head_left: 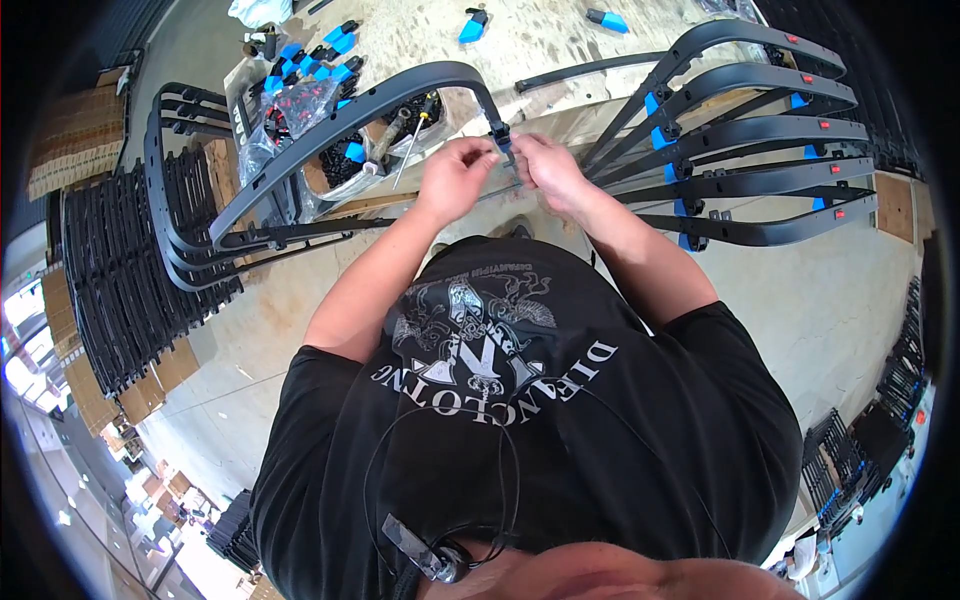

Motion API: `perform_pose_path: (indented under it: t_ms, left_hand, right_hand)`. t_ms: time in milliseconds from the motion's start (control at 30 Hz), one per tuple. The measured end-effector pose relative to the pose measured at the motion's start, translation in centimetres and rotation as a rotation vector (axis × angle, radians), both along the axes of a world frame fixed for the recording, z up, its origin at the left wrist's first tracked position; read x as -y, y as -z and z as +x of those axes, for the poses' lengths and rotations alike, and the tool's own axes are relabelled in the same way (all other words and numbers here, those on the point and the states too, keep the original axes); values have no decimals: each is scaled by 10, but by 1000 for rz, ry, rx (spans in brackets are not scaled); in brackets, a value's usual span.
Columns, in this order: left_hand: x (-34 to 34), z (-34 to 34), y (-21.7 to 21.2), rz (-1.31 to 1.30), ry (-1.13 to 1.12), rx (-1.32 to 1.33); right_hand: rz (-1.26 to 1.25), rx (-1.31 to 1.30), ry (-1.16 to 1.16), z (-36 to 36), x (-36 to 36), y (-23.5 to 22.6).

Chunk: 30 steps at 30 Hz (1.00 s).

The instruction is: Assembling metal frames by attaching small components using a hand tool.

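Observation:
A curved black frame [345, 125] arches in front of me, and its right leg comes down between my hands. My right hand [550, 172] is closed around the lower part of that leg, just below a small black fitting [499, 131]. To the left of the leg, my left hand [457, 180] has its thumb and fingertips pinched together. Whatever it holds is too small to make out. A screwdriver [412, 140] with a yellow and black handle leans beyond my left hand, beside a bin of small black parts [335, 172].
Several black frames with blue pieces [760, 130] are lined up at the right. Blue and black parts [310, 65] lie on the worktable [560, 50], near a clear plastic bag [300, 110]. More black frames [185, 190] stand at the left, before stacked black racks [110, 270].

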<state>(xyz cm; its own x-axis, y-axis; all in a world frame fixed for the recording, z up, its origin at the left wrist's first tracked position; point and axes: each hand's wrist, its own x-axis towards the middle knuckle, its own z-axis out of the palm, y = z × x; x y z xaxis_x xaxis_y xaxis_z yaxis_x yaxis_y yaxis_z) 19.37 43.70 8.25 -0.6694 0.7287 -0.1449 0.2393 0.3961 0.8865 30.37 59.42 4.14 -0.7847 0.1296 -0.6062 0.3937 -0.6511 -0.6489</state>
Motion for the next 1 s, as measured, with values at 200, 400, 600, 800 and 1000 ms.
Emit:
perform_pose_path:
  t_ms: [200, 400, 600, 800, 1000]
  left_hand:
    - [-25, -22, 26, -5, -318, 646]
    - [-39, -21, 35, -114, -321, 693]
    - [-46, -22, 44, -173, -363, 603]
    - [-39, -19, 61, -119, -292, 321]
    - [-31, -7, 45, 246, -342, 573]
  right_hand:
    - [1049, 43, -62, -19, -7, -23]
    - [1222, 45, -248, -29, -15, -32]
    - [1195, 43, -263, -31, -18, -36]
    - [1205, 32, -267, -32, -19, -31]
    - [1187, 6, -230, -30, -19, -24]
